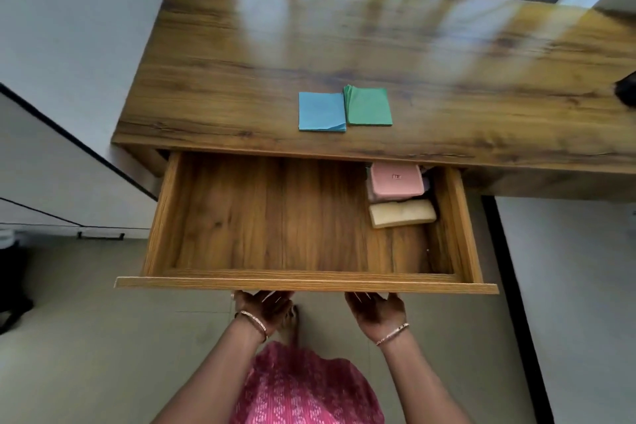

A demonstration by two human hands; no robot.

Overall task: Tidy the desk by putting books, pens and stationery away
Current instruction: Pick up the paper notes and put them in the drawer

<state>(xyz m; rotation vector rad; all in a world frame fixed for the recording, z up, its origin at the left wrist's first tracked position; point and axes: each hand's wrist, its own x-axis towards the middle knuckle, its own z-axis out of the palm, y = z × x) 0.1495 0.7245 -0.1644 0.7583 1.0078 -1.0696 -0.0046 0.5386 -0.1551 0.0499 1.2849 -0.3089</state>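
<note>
Both the left hand [263, 308] and right hand [377, 311] are pressing flat fingers on the open drawer [306, 284], and should be moving it straight, while a blue pad [321, 111] and green pad [369, 106] are lying on the desk [241, 62].

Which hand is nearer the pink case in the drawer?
Right. The right hand is at the drawer front, slightly left of the pink case; the left hand is farther left along that front.
</note>
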